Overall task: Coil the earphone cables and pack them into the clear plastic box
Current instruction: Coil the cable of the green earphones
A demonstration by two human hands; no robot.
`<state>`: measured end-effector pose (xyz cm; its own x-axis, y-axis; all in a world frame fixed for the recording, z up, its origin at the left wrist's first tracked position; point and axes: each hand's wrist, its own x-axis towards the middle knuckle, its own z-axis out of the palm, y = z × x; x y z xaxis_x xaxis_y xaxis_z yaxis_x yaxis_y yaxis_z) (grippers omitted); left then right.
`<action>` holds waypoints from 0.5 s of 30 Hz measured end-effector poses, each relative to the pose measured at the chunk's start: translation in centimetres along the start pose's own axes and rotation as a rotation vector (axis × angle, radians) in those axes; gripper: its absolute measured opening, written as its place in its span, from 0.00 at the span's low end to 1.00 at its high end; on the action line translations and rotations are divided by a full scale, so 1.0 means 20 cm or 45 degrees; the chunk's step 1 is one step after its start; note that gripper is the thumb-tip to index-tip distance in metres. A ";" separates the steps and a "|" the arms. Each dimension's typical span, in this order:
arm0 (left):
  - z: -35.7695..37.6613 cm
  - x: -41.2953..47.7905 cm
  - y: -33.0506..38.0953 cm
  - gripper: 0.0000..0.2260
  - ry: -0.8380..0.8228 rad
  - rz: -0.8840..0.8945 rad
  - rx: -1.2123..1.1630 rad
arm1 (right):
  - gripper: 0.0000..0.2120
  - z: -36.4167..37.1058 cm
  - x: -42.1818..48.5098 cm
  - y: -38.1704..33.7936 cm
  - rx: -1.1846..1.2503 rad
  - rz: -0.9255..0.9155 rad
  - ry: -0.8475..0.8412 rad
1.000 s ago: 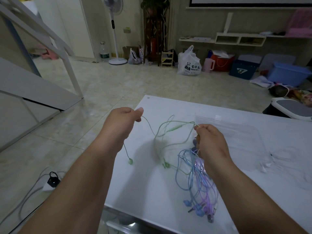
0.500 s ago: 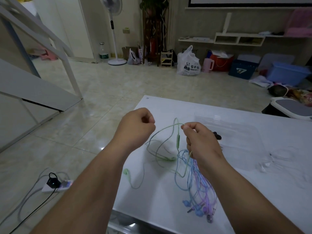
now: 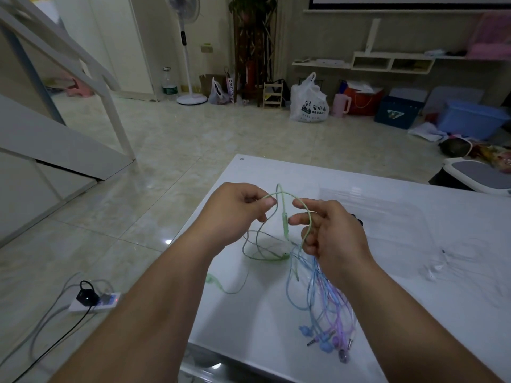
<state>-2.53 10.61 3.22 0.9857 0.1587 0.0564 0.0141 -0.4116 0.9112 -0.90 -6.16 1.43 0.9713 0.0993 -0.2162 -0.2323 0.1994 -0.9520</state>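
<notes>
Left hand (image 3: 237, 211) pinches the one green earphone cable (image 3: 284, 219) thumb-to-forefinger. Right hand (image 3: 337, 239), at its 3 o'clock, curls loose fingers through that cable's loop, above tangled blue-purple cables (image 3: 323, 297).

White glossy table (image 3: 262, 322) carrying earphones and a box.
A clear plastic box (image 3: 392, 214) sits at the far side; loops of a pale green earphone cable (image 3: 284, 255) lie near the left edge, a bundle of blue and purple earphones (image 3: 326, 308) reaches toward the near edge, and thin white earphones (image 3: 437, 268) lie at the right.
</notes>
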 end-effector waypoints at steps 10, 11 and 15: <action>-0.01 0.01 0.00 0.05 0.099 -0.072 -0.100 | 0.09 0.03 -0.03 0.09 -0.714 -0.828 0.201; -0.01 0.01 0.00 0.05 0.086 -0.067 -0.105 | 0.05 0.03 -0.02 0.09 -0.820 -0.794 0.170; -0.02 0.01 0.00 0.05 0.031 -0.069 -0.155 | 0.09 0.02 -0.01 0.12 -1.200 -0.516 0.034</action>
<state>-2.42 10.98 3.33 0.9797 0.2002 0.0146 0.0450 -0.2903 0.9559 -1.73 -5.40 -0.71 0.9713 0.1707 0.1658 0.2371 -0.6348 -0.7353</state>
